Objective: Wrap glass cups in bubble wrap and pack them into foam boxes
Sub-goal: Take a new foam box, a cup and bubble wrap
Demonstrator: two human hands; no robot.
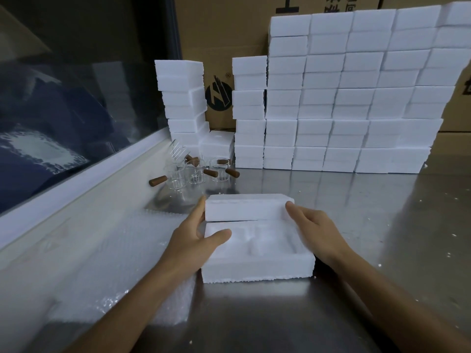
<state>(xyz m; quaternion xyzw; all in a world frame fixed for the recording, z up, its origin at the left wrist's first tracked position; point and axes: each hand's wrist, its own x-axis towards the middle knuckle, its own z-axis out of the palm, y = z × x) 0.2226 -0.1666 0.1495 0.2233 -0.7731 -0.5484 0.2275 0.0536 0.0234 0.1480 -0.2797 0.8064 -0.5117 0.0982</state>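
A white foam box base [257, 266] with moulded hollows lies on the steel table right in front of me. Its foam lid [247, 207] is raised at the far edge of the base, tilted open. My left hand [193, 235] grips the lid's left end, thumb lying over the base's rim. My right hand [313, 228] holds the lid's right end with curled fingers. Several glass cups [196, 171] with brown wooden handles stand behind the box to the left. A sheet of bubble wrap [102, 250] covers the table on the left.
A tall wall of stacked foam boxes [344, 98] fills the back of the table, with a leaning stack [183, 98] on its left. Cardboard cartons [224, 34] stand behind them. A dark window [63, 98] runs along the left. Bare steel table [382, 225] lies to the right.
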